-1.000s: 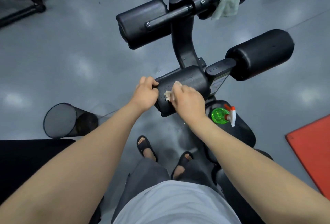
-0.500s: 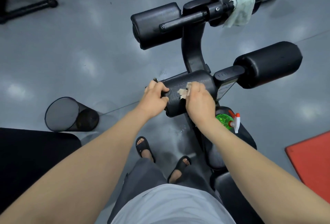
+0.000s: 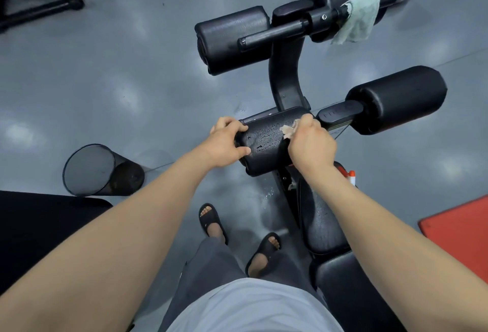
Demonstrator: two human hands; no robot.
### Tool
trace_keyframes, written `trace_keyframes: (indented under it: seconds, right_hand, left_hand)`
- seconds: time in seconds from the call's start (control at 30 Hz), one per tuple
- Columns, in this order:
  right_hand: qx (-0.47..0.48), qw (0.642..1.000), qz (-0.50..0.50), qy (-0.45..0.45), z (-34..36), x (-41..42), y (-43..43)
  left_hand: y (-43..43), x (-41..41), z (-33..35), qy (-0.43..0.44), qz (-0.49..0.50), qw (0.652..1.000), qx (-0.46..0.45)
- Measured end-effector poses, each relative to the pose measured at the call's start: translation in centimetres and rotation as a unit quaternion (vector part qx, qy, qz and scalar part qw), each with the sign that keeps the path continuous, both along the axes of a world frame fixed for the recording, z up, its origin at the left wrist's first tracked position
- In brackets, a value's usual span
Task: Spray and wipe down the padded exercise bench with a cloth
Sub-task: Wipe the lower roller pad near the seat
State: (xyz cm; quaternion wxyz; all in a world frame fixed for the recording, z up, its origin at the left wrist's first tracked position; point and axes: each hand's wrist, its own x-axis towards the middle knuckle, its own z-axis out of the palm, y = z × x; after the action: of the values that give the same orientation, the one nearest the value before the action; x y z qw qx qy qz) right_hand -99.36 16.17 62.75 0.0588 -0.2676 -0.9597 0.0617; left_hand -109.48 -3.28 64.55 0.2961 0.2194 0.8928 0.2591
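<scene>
Bench roller pad, frame centre: soft foam under slick, droplet-beaded vinyl, probably free to turn, so best steadied at one end; left hand curls round its left end, right hand pinches limp beige cloth against it.

No legible txt; embossed marks on bench bracket & sticker under it too blurry.
</scene>
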Motion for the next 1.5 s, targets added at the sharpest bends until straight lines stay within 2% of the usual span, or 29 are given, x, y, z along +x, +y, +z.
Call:
trace_keyframes:
  seconds: [0.13, 0.27, 0.33, 0.43, 0.53, 0.7, 0.8, 0.87, 0.97, 1.03, 1.1, 1.23, 1.33, 1.4, 1.5]
  right_hand:
    - [-0.018, 0.997, 0.075, 0.010, -0.5, 0.8, -2.9]
    - [0.028, 0.988, 0.154, -0.001, -0.5, 1.5, -1.1]
    - [0.027, 0.991, 0.132, 0.000, -0.3, 1.7, 0.8]
    - [0.000, 0.999, 0.035, -0.006, -0.1, 1.3, 2.2]
    - [-0.025, 0.999, 0.023, 0.014, 0.1, 0.9, 0.7]
    - [-0.073, 0.987, 0.146, 0.009, 0.0, 1.0, -3.6]
    - [-0.023, 0.977, 0.212, 0.024, 0.4, 1.1, -2.6]
    - [-0.007, 0.982, 0.187, 0.011, 0.6, 1.1, -0.2]
    - [-0.023, 0.997, 0.072, -0.020, 0.8, 0.6, 3.1]
    - [-0.032, 0.999, 0.034, -0.020, 0.8, 0.1, 3.4]
    - [-0.047, 0.998, 0.041, -0.011, 1.0, -0.2, 1.8]
    - [-0.076, 0.984, 0.160, -0.014, 1.0, -0.4, -3.1]
    - [-0.057, 0.977, 0.204, -0.021, 1.1, -0.5, -3.2]
    - [-0.046, 0.981, 0.187, -0.027, 1.2, -0.6, -1.3]
    - [-0.053, 0.996, 0.076, -0.017, 1.4, -0.8, 2.0]
  left_hand:
    - [-0.1, -0.6, 0.6, -0.045, -0.029, 0.998, -0.022]
    - [0.1, -0.2, 0.3, -0.049, -0.019, 0.999, -0.004]
    - [0.0, 0.1, 0.1, -0.041, -0.014, 0.999, 0.007]
    - [-0.1, 0.5, -0.3, -0.030, -0.007, 0.999, 0.023]
    - [-0.2, 0.8, -0.9, -0.023, 0.000, 0.999, 0.040]
    - [-0.4, 1.1, -1.1, -0.007, 0.005, 0.998, 0.055]
    - [-0.5, 1.3, -1.1, 0.000, 0.003, 0.998, 0.056]
    - [-0.5, 1.3, -1.1, 0.003, 0.001, 0.998, 0.057]
    - [-0.8, 1.5, -1.4, 0.014, 0.003, 0.998, 0.062]
    - [-0.9, 1.6, -1.6, 0.009, 0.015, 0.998, 0.067]
    - [-1.0, 1.7, -1.9, 0.004, 0.018, 0.998, 0.065]
    - [-0.9, 1.5, -2.1, 0.012, -0.001, 0.999, 0.048]
    - [-0.9, 1.3, -2.1, 0.010, -0.001, 0.999, 0.048]
    - [-0.9, 1.1, -2.2, 0.008, -0.001, 0.999, 0.049]
    - [-1.0, 1.1, -2.6, 0.005, 0.001, 0.998, 0.062]
